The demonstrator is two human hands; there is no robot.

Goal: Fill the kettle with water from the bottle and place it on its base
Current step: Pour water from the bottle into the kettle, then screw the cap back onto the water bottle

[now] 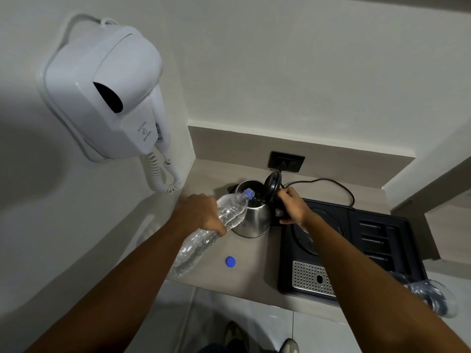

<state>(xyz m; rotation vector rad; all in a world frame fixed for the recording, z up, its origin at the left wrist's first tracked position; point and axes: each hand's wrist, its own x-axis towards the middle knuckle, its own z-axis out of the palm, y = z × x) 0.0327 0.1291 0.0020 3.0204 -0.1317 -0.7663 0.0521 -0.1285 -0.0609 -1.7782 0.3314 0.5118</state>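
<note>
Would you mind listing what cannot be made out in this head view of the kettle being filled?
- Water level in the kettle: its steel wall and the bottle neck hide the inside.
- Kettle handle: covered by the right hand.
- Kettle base on the tray: partly behind the right forearm.
- Bottle middle: wrapped by the left hand.
- Hair dryer label: too small to read.
- Clear item at the tray's right corner: blurred, unidentifiable.

We see a beige counter (244, 278) set in a wall corner. On it stand a steel kettle (252, 220), a blue cap (230, 261) nearer us, and a black tray (382, 238) to the right.
</note>
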